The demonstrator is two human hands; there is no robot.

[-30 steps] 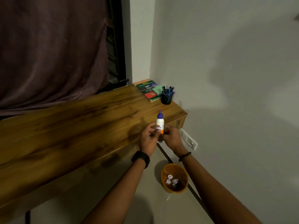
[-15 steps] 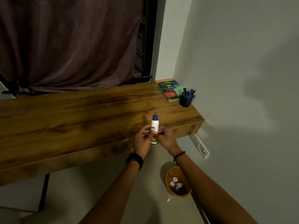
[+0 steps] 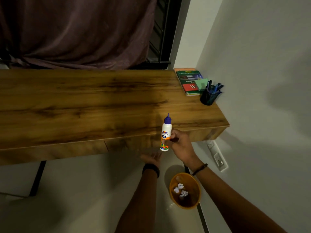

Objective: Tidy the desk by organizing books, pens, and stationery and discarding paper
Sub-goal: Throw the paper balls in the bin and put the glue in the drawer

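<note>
- Right hand point(image 3: 180, 145): fingers and thumb wrapped round the glue bottle point(image 3: 166, 132) at its label band; bottle upright, blue nozzle up, held in the air just in front of the counter point(image 3: 75, 106) front edge, base resting on nothing
- Judgement: a grip low on the body keeps the capped nozzle up and lets the base go down flat; the bottle reads as the last loose stationery item, not yet given a spot
- Left hand point(image 3: 151, 158): at 7 o'clock of the bottle, below the counter edge, blurred; fingers look loose and spread, nothing in them
- Books point(image 3: 188, 79): stacked flat in the counter's far corner, at 1 o'clock of the bottle, against the wall; green note pad point(image 3: 201, 84) on top; presumably grouped there to keep the tidy items together
- Pen cup point(image 3: 207, 98): dark, at 4 o'clock of the books; touching or just beside them, cannot tell which; holds several blue pens point(image 3: 216, 87) leaning toward 1 o'clock
- Bin point(image 3: 171, 189): orange, on the floor at 6 o'clock of the right hand, near the wall; holds a few crumpled paper balls point(image 3: 180, 188); the rest of its bottom is too dark to read
- Judgement: likely place for the bottle is beside the pen cup, at 1 o'clock of the hand; the paper part looks done
</note>
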